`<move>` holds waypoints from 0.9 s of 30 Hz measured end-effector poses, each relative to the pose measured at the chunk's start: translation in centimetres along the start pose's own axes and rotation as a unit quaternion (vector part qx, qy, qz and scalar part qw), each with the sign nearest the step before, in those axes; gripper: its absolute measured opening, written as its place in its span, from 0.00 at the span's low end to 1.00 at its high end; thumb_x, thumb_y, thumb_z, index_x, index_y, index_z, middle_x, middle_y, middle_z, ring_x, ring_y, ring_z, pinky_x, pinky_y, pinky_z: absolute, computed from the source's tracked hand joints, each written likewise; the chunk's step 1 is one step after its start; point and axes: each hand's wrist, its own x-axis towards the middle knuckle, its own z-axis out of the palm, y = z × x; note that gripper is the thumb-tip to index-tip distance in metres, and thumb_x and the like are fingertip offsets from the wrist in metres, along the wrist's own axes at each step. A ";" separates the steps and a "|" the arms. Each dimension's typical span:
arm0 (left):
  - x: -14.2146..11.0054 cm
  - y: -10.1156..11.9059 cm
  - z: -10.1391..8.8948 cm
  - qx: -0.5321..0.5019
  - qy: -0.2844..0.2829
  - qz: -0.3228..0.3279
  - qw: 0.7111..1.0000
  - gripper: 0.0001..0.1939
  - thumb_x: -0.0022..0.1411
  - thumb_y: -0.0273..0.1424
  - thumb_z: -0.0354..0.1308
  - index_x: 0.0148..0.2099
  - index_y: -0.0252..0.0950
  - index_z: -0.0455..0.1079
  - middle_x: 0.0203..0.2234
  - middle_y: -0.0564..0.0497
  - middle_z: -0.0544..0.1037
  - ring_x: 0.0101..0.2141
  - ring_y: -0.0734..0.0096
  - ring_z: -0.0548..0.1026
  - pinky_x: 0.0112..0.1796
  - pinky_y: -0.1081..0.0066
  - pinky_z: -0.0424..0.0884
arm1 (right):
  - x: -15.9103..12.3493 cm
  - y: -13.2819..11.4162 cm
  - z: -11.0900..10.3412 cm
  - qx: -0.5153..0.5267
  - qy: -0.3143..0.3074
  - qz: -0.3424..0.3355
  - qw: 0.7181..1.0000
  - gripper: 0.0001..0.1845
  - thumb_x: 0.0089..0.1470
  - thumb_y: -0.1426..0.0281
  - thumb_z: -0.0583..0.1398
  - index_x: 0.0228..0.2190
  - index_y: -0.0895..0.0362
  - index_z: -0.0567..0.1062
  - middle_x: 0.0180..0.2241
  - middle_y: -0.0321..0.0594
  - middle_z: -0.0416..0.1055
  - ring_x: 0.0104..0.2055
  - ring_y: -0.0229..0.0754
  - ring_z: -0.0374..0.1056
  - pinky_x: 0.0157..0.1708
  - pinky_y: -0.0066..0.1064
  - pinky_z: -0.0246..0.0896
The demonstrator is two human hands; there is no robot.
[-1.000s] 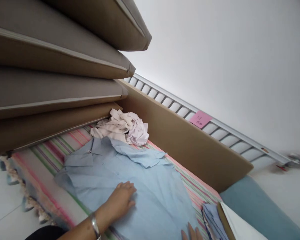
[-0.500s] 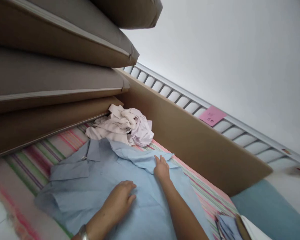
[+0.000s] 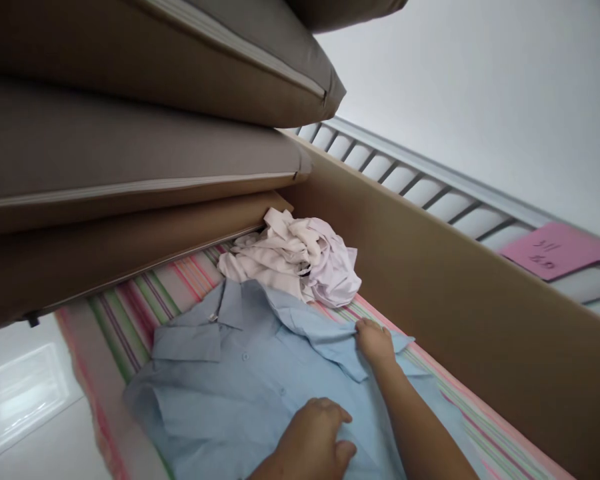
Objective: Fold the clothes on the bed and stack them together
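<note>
A light blue button-up shirt point(image 3: 260, 387) lies spread on a striped cloth, its collar pointing to the far side. My right hand point(image 3: 376, 343) is at the shirt's far right part, the fingers closed on a fold of the fabric near the sleeve. Over the lower middle of the shirt is my left hand point(image 3: 316, 433), thumb apart from the fingers, holding nothing. Whether it touches the fabric I cannot tell. A small shiny fastener shows near the collar, and a few buttons run down the front.
Crumpled whitish and pale lilac clothes point(image 3: 293, 257) lie beyond the collar. Thick grey-brown cushions point(image 3: 145, 150) are stacked at the left over the striped cloth point(image 3: 125, 320). A tan board point(image 3: 420, 267) runs along the right, with a pink note point(image 3: 555, 250) on white slats behind it.
The view has swung left, so everything sits further right. My right hand's fingers have drawn together on the shirt. The left hand stays over the shirt with nothing in it.
</note>
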 end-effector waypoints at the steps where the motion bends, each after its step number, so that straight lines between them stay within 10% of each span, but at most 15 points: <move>1: 0.0 -0.1 0.2 -0.014 0.007 -0.003 1.000 0.22 0.55 0.30 0.55 0.53 0.34 0.70 0.53 0.41 0.70 0.55 0.58 0.64 0.58 0.62 0.54 | -0.2 0.4 -0.5 -0.006 0.007 -0.008 1.000 0.17 0.53 0.77 0.48 0.39 0.60 0.73 0.50 0.53 0.67 0.53 0.48 0.62 0.53 0.48 0.48; 7: 0.8 -0.1 0.7 -0.163 0.011 -0.067 0.984 0.24 0.56 0.39 0.54 0.53 0.32 0.68 0.44 0.41 0.75 0.45 0.59 0.72 0.47 0.62 0.65 | -3.9 2.2 -5.0 -0.036 0.058 -0.050 0.996 0.16 0.57 0.74 0.48 0.38 0.59 0.74 0.54 0.50 0.65 0.58 0.47 0.57 0.60 0.48 0.36; 12: 0.7 -0.1 1.1 -0.374 0.004 -0.175 0.911 0.34 0.53 0.53 0.55 0.55 0.36 0.62 0.47 0.40 0.69 0.44 0.61 0.70 0.37 0.67 0.70 | -11.1 0.9 -8.1 -0.038 0.120 -0.114 0.986 0.16 0.58 0.75 0.47 0.37 0.57 0.75 0.55 0.50 0.64 0.59 0.48 0.56 0.62 0.50 0.28; 16: 0.4 -0.5 1.9 -0.464 -0.003 -0.223 0.857 0.35 0.52 0.57 0.54 0.53 0.38 0.59 0.45 0.42 0.69 0.41 0.62 0.72 0.33 0.67 0.72 | -17.6 -2.8 -7.9 0.023 0.138 -0.139 0.980 0.16 0.58 0.74 0.48 0.37 0.55 0.75 0.55 0.48 0.65 0.59 0.48 0.56 0.63 0.51 0.26; 20: 0.5 -0.8 2.5 -0.455 0.016 -0.198 0.868 0.20 0.52 0.45 0.61 0.38 0.36 0.62 0.27 0.51 0.72 0.28 0.70 0.73 0.29 0.71 0.70 | -21.9 -5.8 -5.9 0.154 0.085 -0.178 0.968 0.15 0.60 0.70 0.49 0.41 0.50 0.74 0.52 0.40 0.69 0.55 0.42 0.61 0.63 0.47 0.33; 27: 1.2 -1.5 2.7 -0.353 0.105 -0.213 0.905 0.08 0.55 0.31 0.57 0.30 0.33 0.62 0.21 0.48 0.76 0.20 0.74 0.72 0.26 0.72 0.70 | -21.2 1.4 -2.6 0.242 0.043 0.081 0.966 0.16 0.57 0.68 0.50 0.42 0.52 0.75 0.49 0.38 0.71 0.51 0.40 0.65 0.54 0.31 0.54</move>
